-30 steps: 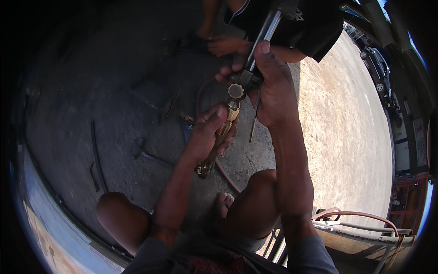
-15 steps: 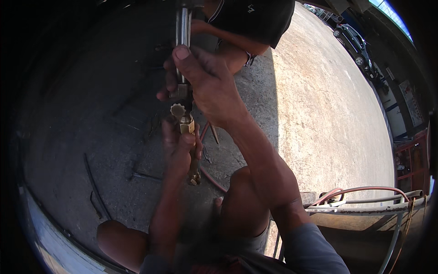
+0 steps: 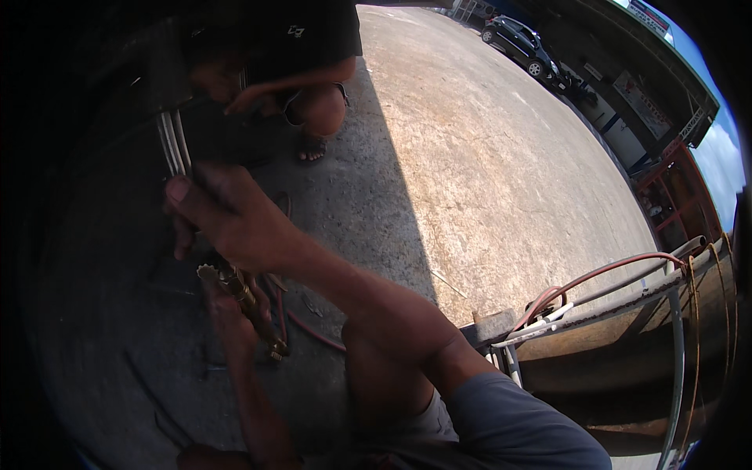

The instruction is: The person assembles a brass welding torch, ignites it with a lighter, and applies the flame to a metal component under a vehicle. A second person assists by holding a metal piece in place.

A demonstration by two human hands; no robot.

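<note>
Our right hand (image 3: 227, 223) is closed over the upper end of a gas torch where its silver tubes (image 3: 174, 145) run up and away, thumb stretched out along them. Our left hand (image 3: 231, 313) is wrapped around the brass torch handle (image 3: 251, 305) just below, so both hands are clamped on the same tool, one right above the other, held over the shaded concrete (image 3: 94, 313).

Since a second ago we have swung the torch from the middle of our view across to the left and lower down, and our right arm now reaches across our knee to keep hold. The grip itself has not changed, so we judge the work is still at the handle's valve end.

A red hose (image 3: 309, 329) trails on the ground just beside the handle. A crouching person (image 3: 298, 70) faces us beyond the tubes. To our right stands a metal frame (image 3: 595, 309) draped with hoses, and a dark car (image 3: 521, 43) sits far off on sunlit ground.
</note>
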